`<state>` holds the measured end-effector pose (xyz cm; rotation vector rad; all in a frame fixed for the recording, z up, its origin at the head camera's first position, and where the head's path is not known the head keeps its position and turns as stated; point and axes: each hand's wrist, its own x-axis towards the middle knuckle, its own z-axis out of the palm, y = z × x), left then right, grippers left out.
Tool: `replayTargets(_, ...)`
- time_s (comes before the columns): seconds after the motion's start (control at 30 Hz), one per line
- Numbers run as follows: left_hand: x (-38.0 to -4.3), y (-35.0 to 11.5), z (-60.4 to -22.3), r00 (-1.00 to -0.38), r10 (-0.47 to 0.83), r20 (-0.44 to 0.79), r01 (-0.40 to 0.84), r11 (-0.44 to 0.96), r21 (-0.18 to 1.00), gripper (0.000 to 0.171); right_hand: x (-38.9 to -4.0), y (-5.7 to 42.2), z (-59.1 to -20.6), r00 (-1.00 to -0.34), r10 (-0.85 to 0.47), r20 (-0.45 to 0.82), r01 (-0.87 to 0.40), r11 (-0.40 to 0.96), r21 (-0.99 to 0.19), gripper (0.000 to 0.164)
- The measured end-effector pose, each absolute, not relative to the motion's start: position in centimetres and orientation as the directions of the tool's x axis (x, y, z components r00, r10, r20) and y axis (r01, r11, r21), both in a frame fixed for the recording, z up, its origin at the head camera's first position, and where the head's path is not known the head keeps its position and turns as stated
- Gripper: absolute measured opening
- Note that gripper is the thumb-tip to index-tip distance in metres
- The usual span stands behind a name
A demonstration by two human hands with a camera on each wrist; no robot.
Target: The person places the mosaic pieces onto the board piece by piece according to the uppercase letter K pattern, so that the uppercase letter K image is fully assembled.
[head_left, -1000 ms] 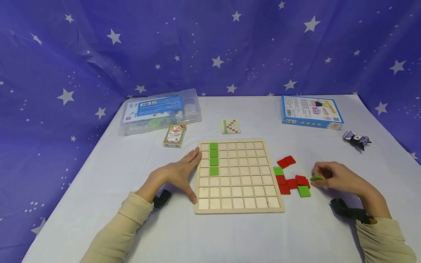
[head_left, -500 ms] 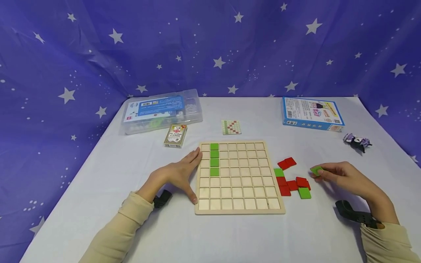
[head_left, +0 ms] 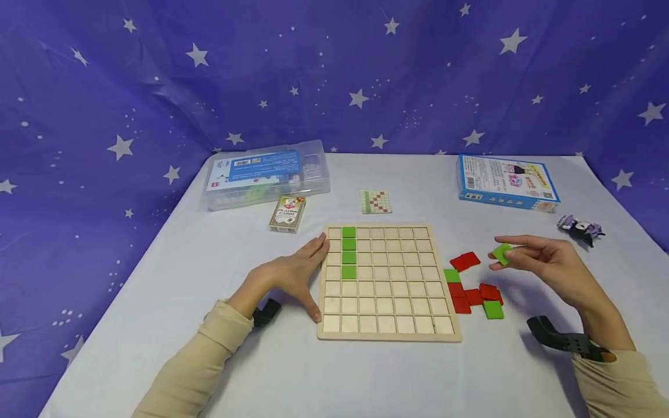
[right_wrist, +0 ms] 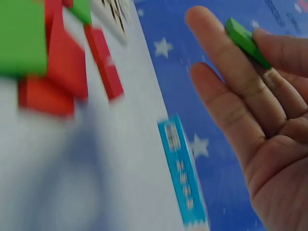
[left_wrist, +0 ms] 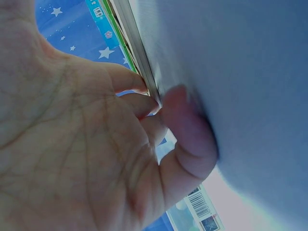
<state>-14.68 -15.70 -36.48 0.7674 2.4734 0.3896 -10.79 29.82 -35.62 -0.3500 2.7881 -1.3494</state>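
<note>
A wooden grid board (head_left: 389,337) lies at the middle of the table, with green square tiles (head_left: 348,258) in its second column from the left, in the top rows. Along the board's left edge rests my left hand (head_left: 294,277), thumb and fingers spread against the frame. My right hand (head_left: 556,267) pinches a green tile (head_left: 502,253) between thumb and fingers, raised to the right of the board; the right wrist view shows this tile (right_wrist: 246,42) edge-on. Loose red tiles (head_left: 473,296) and two green tiles (head_left: 493,309) lie beside the board's right edge.
A small pattern card (head_left: 376,202) lies behind the board. Further back are a clear plastic case (head_left: 269,174), a playing-card box (head_left: 287,214) and a blue box (head_left: 508,183). A purple and black trinket (head_left: 581,229) sits at the right.
My right hand has lifted the green tile off the table area near the loose tiles and turned it flatter toward the head camera. The left hand stays on the board; the head view has shifted slightly.
</note>
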Motion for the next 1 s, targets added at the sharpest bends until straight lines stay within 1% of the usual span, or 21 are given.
replayTargets(0.13,-14.7,-15.7,-36.6,-0.711,0.581,-0.397,0.432,0.806,0.405,0.144,-12.1,27.2,-34.7,-0.953,-0.287,0.101,-0.254,0.568,-0.783,0.037)
replayTargets(0.17,-14.7,-15.7,-36.6,-0.711,0.58,-0.397,0.432,0.806,0.404,0.145,-12.4,26.4,-34.4,-0.953,-0.284,0.103,-0.253,0.567,-0.784,0.035)
replayTargets(0.27,-14.6,-15.7,-36.6,-0.713,0.577,-0.397,0.429,0.808,0.404,0.146,-13.4,23.9,-33.7,-0.953,-0.285,0.1,-0.244,0.527,-0.814,0.027)
replayTargets(0.37,-14.7,-15.7,-36.6,-0.712,0.577,-0.4,0.428,0.809,0.404,0.145,-14.4,21.4,-33.4,-0.95,-0.303,0.076,-0.213,0.448,-0.868,0.023)
replayTargets(0.43,-14.7,-15.7,-36.5,-0.71,0.58,-0.399,0.431,0.807,0.404,0.145,-14.9,19.7,-33.6,-0.94,-0.336,0.059,-0.194,0.383,-0.903,0.022)
replayTargets(0.57,-14.9,-15.6,-36.6,-0.71,0.585,-0.393,0.438,0.803,0.404,0.145,-15.6,16.1,-34.4,-0.916,-0.401,0.023,-0.153,0.296,-0.943,0.021)
replayTargets(0.67,-14.9,-15.6,-36.7,-0.709,0.585,-0.392,0.439,0.803,0.404,0.146,-15.9,13.2,-35.1,-0.885,-0.464,0.019,-0.162,0.269,-0.949,0.018)
replayTargets(0.73,-14.8,-15.6,-36.8,-0.709,0.586,-0.393,0.439,0.803,0.403,0.147,-15.9,11.5,-35.6,-0.865,-0.501,0.019,-0.191,0.294,-0.936,0.017)
replayTargets(0.8,-14.8,-15.6,-36.8,-0.708,0.582,-0.399,0.436,0.805,0.401,0.147,-15.9,9.9,-36.0,-0.852,-0.523,0.008,-0.228,0.357,-0.906,0.014)
replayTargets(0.9,-14.8,-15.5,-36.6,-0.711,0.573,-0.408,0.427,0.812,0.397,0.146,-15.8,8.3,-36.8,-0.831,-0.556,-0.022,-0.294,0.472,-0.831,0.009)
replayTargets(1.0,-14.8,-15.5,-36.3,-0.714,0.564,-0.414,0.419,0.818,0.394,0.146,-15.6,7.4,-37.3,-0.804,-0.593,-0.05,-0.353,0.543,-0.762,0.005)
